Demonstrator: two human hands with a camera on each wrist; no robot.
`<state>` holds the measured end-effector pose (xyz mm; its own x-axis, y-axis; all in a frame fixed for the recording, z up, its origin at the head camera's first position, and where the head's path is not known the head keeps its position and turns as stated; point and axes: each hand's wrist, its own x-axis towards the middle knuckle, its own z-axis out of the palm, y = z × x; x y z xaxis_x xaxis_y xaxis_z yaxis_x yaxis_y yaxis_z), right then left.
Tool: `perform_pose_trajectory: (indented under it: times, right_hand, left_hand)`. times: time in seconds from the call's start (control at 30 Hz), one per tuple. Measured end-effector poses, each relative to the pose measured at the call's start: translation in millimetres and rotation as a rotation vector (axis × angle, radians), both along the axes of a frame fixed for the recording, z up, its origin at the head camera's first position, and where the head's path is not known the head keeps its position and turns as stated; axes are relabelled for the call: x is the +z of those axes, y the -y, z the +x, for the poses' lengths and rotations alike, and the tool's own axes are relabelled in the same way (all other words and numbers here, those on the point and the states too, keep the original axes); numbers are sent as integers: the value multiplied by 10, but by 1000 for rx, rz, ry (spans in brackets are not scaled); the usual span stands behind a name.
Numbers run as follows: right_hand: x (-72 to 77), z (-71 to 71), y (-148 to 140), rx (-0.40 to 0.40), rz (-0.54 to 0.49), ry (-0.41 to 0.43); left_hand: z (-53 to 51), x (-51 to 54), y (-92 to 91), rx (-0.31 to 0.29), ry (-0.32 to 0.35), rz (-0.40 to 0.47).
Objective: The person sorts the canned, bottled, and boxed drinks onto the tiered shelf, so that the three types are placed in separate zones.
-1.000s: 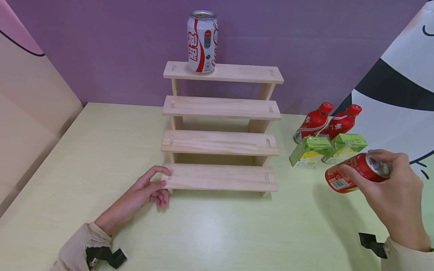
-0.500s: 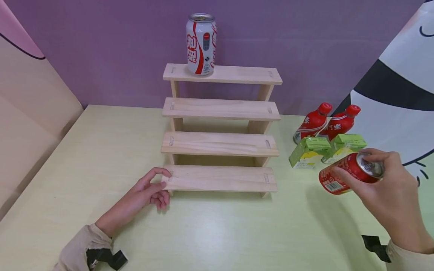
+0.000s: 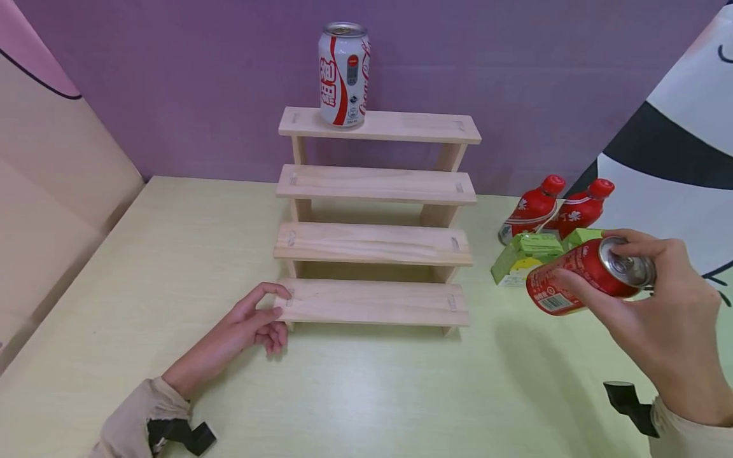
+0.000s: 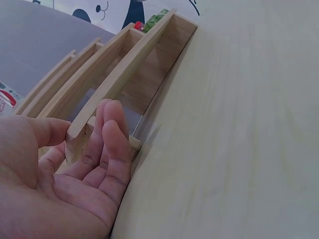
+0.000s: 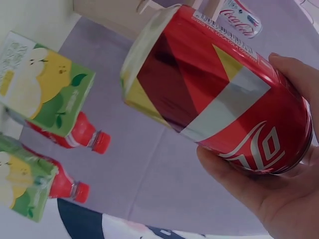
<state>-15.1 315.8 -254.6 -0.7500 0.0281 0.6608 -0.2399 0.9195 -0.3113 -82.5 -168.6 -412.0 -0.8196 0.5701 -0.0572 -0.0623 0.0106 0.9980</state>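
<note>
A red cola can (image 3: 584,277), tilted, is held above the table by my right hand (image 3: 670,312). In the right wrist view the thumb and fingers wrap round the can (image 5: 209,94). My left hand (image 3: 240,324) pinches the left end of the lowest step of a four-tier wooden display stand (image 3: 372,302). The left wrist view has its thumb and a finger at that corner, the other fingers (image 4: 117,144) beside the step's end. A white cola can (image 3: 345,79) stands upright on the top step, left of its middle.
Two red bottles (image 3: 529,210) stand at the table's back right. In front of them are green drink cartons (image 3: 523,254), one partly hidden by the held can. A purple backdrop (image 3: 200,95) rises behind the stand.
My right hand has carried the red can a little to the left and slightly up, now overlapping the right carton. The left hand stays at the stand's corner.
</note>
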Motion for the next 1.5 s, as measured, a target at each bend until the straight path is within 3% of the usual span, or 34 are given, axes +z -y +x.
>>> perform_pose_trajectory:
  times: [0.37, 0.8, 1.23, 1.5]
  right_hand:
    - [65, -158, 171, 87, 83, 35]
    - [399, -432, 485, 232, 129, -134]
    - [585, -724, 637, 297, 125, -178]
    - [656, -964, 710, 336, 102, -155]
  left_hand:
    - [-13, 10, -19, -12, -10, -3]
    - [-19, -15, 16, 12, -11, -17]
    - [-6, -2, 27, 2, -15, -13]
    - [-23, 2, 16, -3, -21, -10]
